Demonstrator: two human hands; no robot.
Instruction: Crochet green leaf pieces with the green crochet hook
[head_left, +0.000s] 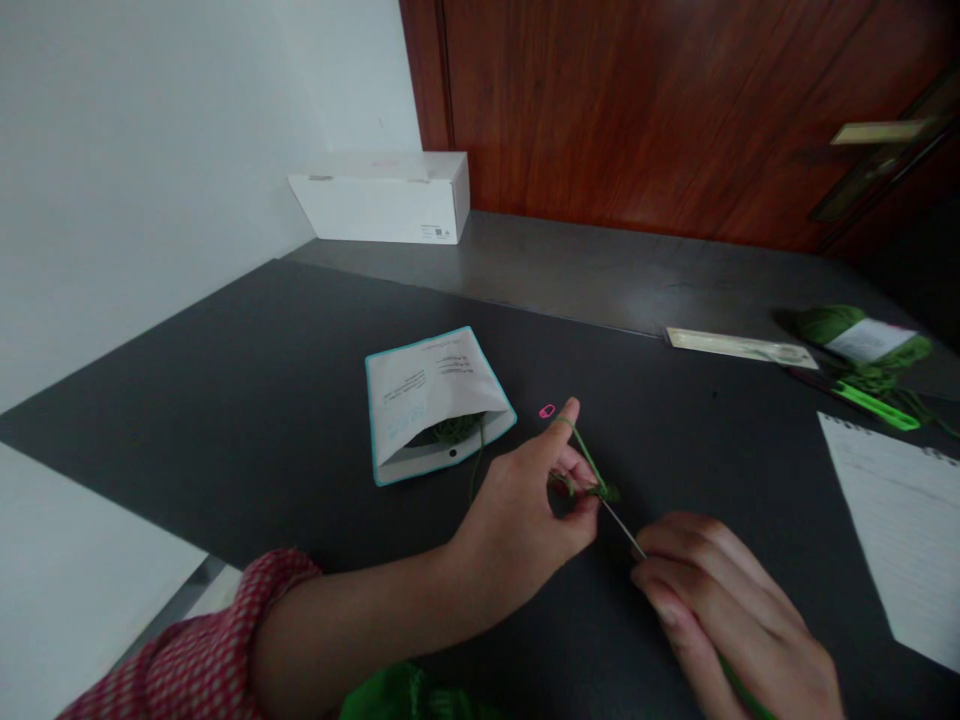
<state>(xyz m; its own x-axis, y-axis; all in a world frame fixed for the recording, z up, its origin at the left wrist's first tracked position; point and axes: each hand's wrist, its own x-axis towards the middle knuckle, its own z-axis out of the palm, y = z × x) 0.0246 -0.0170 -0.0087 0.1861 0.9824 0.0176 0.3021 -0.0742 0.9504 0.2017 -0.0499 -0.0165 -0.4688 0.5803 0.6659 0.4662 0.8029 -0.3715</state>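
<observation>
My left hand [517, 510] pinches a small piece of green crochet work [606, 492] between thumb and fingers. Over its raised index finger runs a taut strand of green yarn [587, 452]. Lower right, my right hand [739, 610] is closed around a crochet hook [624, 528], whose thin metal shaft reaches up to the stitches. Part of a green handle shows below the right palm. From the opening of a white pouch with a teal edge [427, 385], yarn trails down behind my left wrist. A dark green yarn ball [456, 430] shows inside the pouch.
A pink stitch marker [547, 411] lies just beyond my left hand. To the right are a spiral notebook page [896, 530], a bright green tool [876, 406], a labelled yarn skein [862, 335] and a long narrow packet [739, 348]. A white box [382, 205] stands at the back.
</observation>
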